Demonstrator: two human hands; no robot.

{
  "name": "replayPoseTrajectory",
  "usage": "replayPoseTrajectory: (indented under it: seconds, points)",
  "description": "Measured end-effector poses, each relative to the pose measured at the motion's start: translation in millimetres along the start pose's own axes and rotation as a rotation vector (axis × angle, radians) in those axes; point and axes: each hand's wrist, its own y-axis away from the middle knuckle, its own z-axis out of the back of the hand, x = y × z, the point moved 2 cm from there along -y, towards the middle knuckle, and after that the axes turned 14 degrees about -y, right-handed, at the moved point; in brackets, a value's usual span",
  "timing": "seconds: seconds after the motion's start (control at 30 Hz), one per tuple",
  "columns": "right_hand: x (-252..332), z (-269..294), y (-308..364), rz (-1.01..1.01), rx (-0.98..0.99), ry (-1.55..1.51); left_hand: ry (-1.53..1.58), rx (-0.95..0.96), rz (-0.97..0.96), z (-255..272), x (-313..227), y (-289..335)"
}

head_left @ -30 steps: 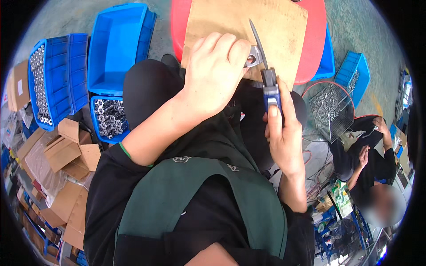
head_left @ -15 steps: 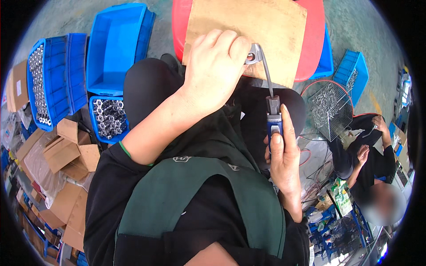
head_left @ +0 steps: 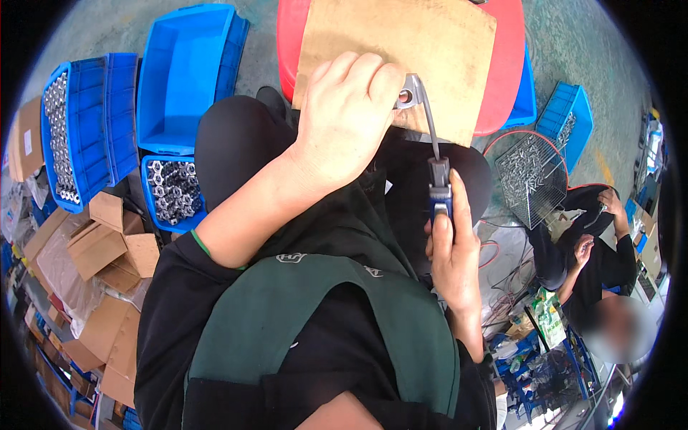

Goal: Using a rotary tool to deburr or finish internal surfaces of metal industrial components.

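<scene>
- Over at the far left I see a blue plastic bin (head_left: 87, 147) lined with silver metal pieces, and below it open brown cardboard boxes (head_left: 97, 251).
- Next along, a smaller blue plastic bin (head_left: 172, 228) full of silver hexagonal metal nuts sits just below a large, deep blue plastic bin (head_left: 179, 79).
- The left hand (head_left: 351, 118), back up, has its fingers curled tightly; the thumb is hidden from me.
- From that grip juts a grey metal part with a round hole (head_left: 411, 86), over the near edge of a tan flat board (head_left: 459, 50) lying on a red, round-edged desk (head_left: 509, 43).
- A blue-and-black handheld tool (head_left: 441, 192) reaches its slim dark arm to the part's right edge; whether they touch, I can't tell.
- The right hand (head_left: 455, 258) is wrapped around the tool's body, thumb on top.
- Farther right, a wire-mesh basket (head_left: 529, 209) holds small silver metal pieces, with a dark-clothed co-worker (head_left: 609, 261) seated just beyond.
</scene>
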Motion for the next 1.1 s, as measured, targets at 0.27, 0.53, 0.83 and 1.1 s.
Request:
replayPoseTrajectory:
  seconds: [0.27,0.53,0.83,1.1]
  points:
    - [16,-8,-38,0.128,-0.014,-0.128,0.007,-0.015,0.003,0,-1,-2]
    - [15,1,-27,0.077,-0.067,-0.274,-0.019,0.010,-0.014,-2,1,-2]
    - [0,-7,-2,-0.015,0.026,-0.262,-0.013,0.027,-0.008,-1,1,-3]
    - [17,-6,-42,0.007,-0.036,-0.399,0.055,0.047,-0.035,6,1,-5]
